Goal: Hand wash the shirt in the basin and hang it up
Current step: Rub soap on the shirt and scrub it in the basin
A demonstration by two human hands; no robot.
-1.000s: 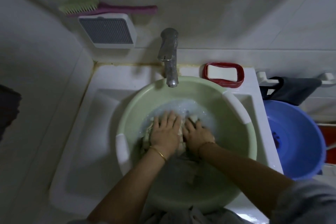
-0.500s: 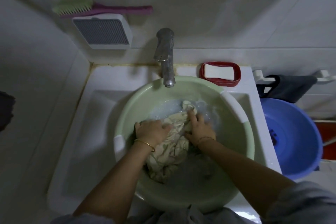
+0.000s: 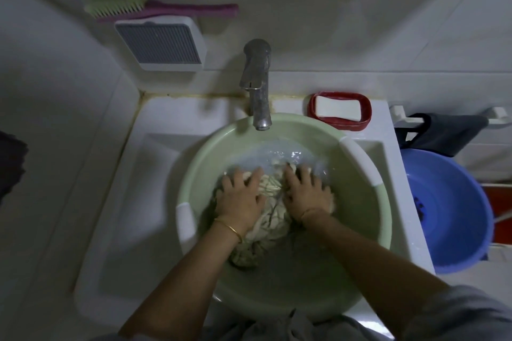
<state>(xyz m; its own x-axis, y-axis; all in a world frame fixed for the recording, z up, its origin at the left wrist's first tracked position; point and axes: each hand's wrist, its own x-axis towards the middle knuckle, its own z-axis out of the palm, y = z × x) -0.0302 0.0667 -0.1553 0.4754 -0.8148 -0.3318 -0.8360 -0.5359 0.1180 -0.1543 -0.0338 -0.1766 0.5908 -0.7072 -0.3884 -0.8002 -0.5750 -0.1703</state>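
A wet cream shirt point(image 3: 250, 248) lies bunched in soapy water inside the pale green basin point(image 3: 310, 282), which sits in the white sink. My left hand point(image 3: 239, 198) presses down on the left part of the bundle with its fingers spread. My right hand point(image 3: 307, 192) presses on the right part, fingers spread, with the fingertips in the water. A strip of shirt shows between the two hands. The rest of the cloth under my palms is hidden.
A metal tap point(image 3: 257, 83) overhangs the basin's far rim. A red soap dish point(image 3: 339, 111) with white soap stands on the sink's back right corner. A blue basin point(image 3: 448, 213) sits to the right, below a dark cloth point(image 3: 443, 133) on a rail. A brush point(image 3: 155, 7) lies above a wall box.
The hands were side by side on the cloth, then gripped and bunched it. Now they lie apart with fingers spread, pushing the shirt down and toward the far water.
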